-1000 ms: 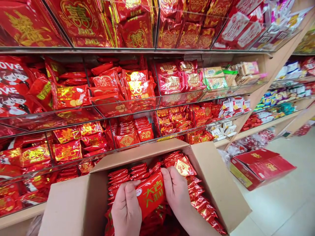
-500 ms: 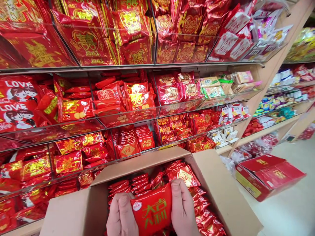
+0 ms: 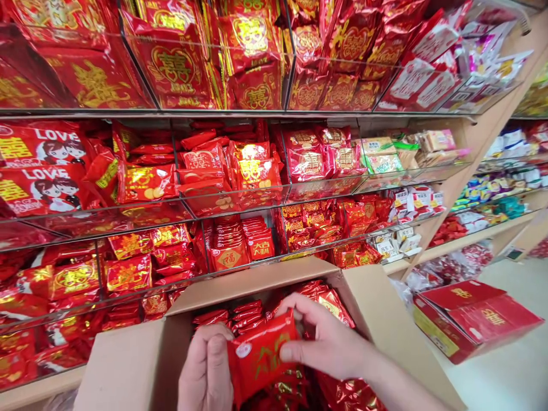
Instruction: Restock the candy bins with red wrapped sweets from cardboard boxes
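Observation:
A glossy red snack packet (image 3: 257,359) with gold-green lettering and a round pale badge is held over the open cardboard box (image 3: 252,283). My left hand (image 3: 208,365) is closed on the packet's left end. At its right end, my right hand (image 3: 319,337) grips it with the thumb on the printed front and the fingers behind the upper edge. The packet tilts, its right side higher. Rows of similar red packets (image 3: 248,314) fill the box beneath, partly hidden by my hands.
Shelves of red and gold packets rise behind the box, with a clear front panel (image 3: 240,200). A compartment just behind holds matching packets (image 3: 262,246). The box's flaps (image 3: 120,365) spread outward. A red carton (image 3: 477,319) stands on the floor at right.
My right hand has shifted from pinching the packet's right edge to reaching over its front, with the forearm now in view. The packet has tilted slightly. The camera view has shifted a little left.

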Tool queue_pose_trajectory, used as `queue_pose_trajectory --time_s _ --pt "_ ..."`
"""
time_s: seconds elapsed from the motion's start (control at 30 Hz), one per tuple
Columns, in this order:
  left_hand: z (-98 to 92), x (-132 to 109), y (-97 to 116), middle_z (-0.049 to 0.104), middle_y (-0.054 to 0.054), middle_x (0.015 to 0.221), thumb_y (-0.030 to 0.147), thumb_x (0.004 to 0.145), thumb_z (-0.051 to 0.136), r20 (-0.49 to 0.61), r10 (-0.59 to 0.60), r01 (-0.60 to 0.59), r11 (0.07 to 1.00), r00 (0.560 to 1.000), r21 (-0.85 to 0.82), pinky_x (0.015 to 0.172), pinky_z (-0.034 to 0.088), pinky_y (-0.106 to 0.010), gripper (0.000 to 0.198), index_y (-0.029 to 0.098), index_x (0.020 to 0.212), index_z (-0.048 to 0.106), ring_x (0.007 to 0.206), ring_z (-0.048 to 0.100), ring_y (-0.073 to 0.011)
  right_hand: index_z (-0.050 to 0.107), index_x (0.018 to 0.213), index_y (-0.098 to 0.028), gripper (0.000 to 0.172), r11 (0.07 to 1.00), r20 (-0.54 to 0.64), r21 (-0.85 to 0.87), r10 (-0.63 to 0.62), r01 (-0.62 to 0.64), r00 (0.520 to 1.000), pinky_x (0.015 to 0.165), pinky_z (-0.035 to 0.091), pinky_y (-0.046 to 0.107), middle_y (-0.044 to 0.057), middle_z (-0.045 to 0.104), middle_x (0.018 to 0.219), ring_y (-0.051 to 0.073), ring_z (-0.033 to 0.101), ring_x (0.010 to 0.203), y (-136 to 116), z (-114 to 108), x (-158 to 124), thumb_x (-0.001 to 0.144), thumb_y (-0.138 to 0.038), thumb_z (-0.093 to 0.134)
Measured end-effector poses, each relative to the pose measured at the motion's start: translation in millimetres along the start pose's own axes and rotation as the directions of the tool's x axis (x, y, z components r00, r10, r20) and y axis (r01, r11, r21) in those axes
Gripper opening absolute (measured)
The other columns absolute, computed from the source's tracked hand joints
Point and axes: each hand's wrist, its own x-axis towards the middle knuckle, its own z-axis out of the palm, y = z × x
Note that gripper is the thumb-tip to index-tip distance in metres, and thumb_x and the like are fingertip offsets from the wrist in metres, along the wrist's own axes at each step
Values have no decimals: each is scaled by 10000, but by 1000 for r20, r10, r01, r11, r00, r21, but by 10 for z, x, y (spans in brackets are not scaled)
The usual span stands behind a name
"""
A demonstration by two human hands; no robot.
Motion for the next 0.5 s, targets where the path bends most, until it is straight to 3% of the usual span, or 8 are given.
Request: queue_pose_trajectory --time_s 0.1,0.13,0.17,0.2,0.27,0.33,0.5 --pt "-229 334 45 494 25 567 477 814 423 -64 118 -105 980 991 172 540 424 -265 266 225 806 511 523 480 -141 457 993 -212 280 916 -228 -388 -201 101 953 697 414 264 4 566 868 139 538 774 -182 -273 379 743 -211 581" --pt "-305 466 32 541 3 629 445 789 478 -88 118 -95 968 989 231 584 434 -274 232 218 808 523 592 524 -159 440 1038 -210 309 838 -277 -536 -285 99 918 744 411 287 23 575 924 155 549 825 -228 -348 538 757 -206 567" --pt "-374 595 0 581 -17 697 436 776 491 -94 125 -78 914 988 397 615 441 -280 225 216 799 531 661 560 -176 422 1077 -204 337 744 -294 -665 -332 58 896 775 402 307 41 582 963 171 557 856 -264 -407 701 769 -203 558" --pt "-430 713 -51 611 -32 765 435 772 487 -68 122 -70 852 990 518 630 446 -290 232 215 828 537 713 582 -193 407 1106 -197 352 648 -293 -762 -332 -9 897 784 397 317 58 589 984 184 565 870 -289 -447 863 783 -198 546" --pt "-499 890 -190 637 -42 813 447 772 464 21 117 -105 784 993 612 637 456 -295 266 211 864 546 723 604 -198 398 1128 -186 353 478 -276 -867 -224 -141 935 764 400 311 78 606 981 200 584 873 -303 -469 1161 799 -170 526" --pt "-517 970 -337 647 -37 792 457 766 461 80 129 -150 746 988 648 621 457 -288 280 209 846 563 686 609 -190 417 1120 -180 337 383 -269 -899 -100 -213 958 738 408 299 93 617 972 210 595 886 -266 -436 1411 800 -113 498" --pt "-495 916 -485 633 -26 723 443 776 467 144 258 -285 680 955 676 618 453 -269 272 201 811 585 659 594 -173 480 1100 -110 356 342 -358 -871 52 -353 932 732 439 316 213 532 1129 263 606 949 -23 -361 1853 760 -5 467"
